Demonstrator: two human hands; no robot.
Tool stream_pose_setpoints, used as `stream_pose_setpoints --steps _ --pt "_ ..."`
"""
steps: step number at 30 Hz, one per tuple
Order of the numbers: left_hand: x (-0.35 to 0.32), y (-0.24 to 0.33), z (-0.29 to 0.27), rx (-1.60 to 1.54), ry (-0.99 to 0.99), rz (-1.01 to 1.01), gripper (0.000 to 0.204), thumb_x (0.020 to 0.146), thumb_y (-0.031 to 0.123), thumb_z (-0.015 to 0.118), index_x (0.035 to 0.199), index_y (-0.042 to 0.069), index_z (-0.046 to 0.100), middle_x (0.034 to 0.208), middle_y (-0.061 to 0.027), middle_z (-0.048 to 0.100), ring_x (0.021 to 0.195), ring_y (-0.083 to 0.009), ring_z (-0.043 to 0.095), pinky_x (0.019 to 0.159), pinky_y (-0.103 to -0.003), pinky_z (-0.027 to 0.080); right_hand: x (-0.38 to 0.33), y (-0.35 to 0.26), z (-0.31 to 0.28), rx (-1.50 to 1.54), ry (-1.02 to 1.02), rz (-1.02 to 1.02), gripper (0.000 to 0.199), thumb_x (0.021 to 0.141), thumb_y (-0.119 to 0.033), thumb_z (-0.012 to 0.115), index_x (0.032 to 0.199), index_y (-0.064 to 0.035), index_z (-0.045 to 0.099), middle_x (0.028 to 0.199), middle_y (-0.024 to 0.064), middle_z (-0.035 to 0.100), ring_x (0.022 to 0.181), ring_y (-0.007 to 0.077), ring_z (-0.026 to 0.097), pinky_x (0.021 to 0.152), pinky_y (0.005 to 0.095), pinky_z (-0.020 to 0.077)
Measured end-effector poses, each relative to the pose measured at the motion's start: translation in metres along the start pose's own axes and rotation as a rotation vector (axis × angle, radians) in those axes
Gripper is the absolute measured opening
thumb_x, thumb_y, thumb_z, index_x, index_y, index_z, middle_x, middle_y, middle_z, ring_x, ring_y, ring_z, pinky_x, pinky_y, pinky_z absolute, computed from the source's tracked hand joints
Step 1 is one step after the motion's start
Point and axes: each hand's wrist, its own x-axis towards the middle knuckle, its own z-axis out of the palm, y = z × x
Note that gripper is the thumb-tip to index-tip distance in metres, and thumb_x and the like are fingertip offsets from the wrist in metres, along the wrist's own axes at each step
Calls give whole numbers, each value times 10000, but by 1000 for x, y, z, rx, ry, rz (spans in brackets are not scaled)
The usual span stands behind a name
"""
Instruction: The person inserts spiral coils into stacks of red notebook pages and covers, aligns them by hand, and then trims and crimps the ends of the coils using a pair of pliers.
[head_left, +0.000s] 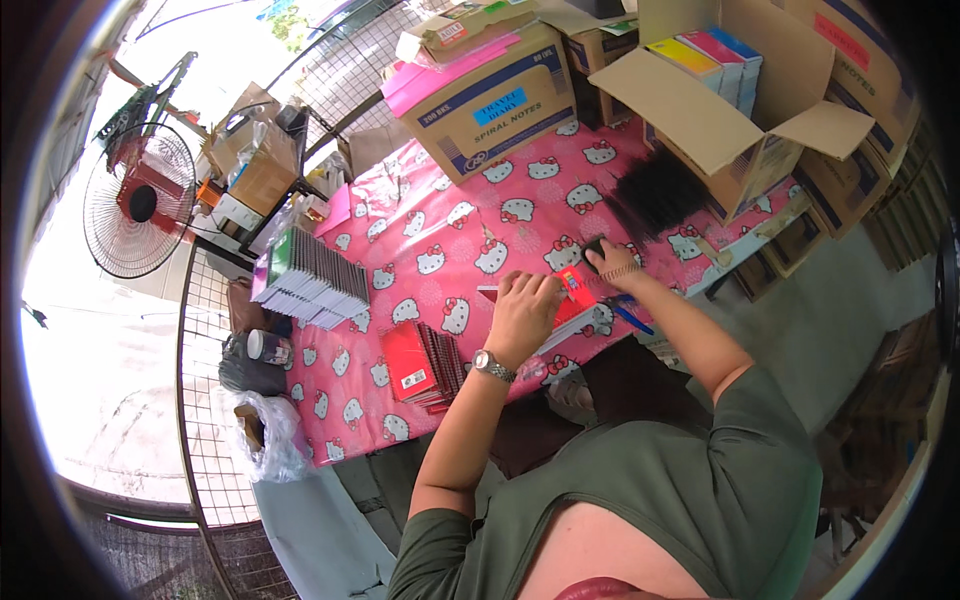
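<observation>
Notebooks (706, 58) sit in open carton (690, 112); left hand (528, 305) touches red notebook (574, 300).

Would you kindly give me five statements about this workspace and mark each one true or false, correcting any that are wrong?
1. The left hand has a watch at its wrist. True.
2. The fan is on the right side of the picture. False: the fan is on the left.
3. A stack of red notebooks lies on the table to the left of the left hand. True.
4. The table has a plain green cover. False: the cover is pink with a printed pattern.
5. The open cardboard box on the right is empty. False: the box holds yellow, pink and blue books.
</observation>
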Motion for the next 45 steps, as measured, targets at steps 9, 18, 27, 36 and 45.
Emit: stream_pose_setpoints --steps 9,18,27,36,45 --pt "-7 -5 -13 -64 -98 -75 99 913 174 618 931 76 614 898 -80 664 938 -274 629 1016 -463 397 -33 -17 13 -479 342 -265 519 853 -450 629 1217 -84 582 1299 176 505 1245 440 420 1001 607 359" --pt "-32 -6 -1 249 -37 -328 336 848 324 707 1095 121 605 1253 -56 549 1330 -332 376 1068 -668 246 -40 -98 -114 1244 -747 -415 485 791 -191 636 1265 -96 610 1205 99 573 1136 224 561 973 361 448" --pt "-20 -6 -11 28 -72 -297 384 742 323 804 988 76 644 1012 -63 588 1050 -289 515 911 -448 391 -46 -102 -123 910 -1002 -655 561 731 -182 696 1282 -103 621 1185 87 584 1099 213 582 984 343 437" --pt "-26 -19 -9 -17 -49 -291 436 704 367 825 984 99 624 1003 -52 580 1040 -276 527 884 -464 392 -36 -117 -128 703 -915 -630 543 696 -209 728 1203 -38 636 1149 87 609 1096 183 577 979 317 438" --pt "-22 -20 -10 -108 -1 -330 425 695 260 846 973 47 605 975 -87 615 983 -293 568 871 -426 435 -38 -119 -114 1031 -1037 -628 520 701 -190 713 1183 -15 624 1131 100 623 1043 181 600 952 307 456"
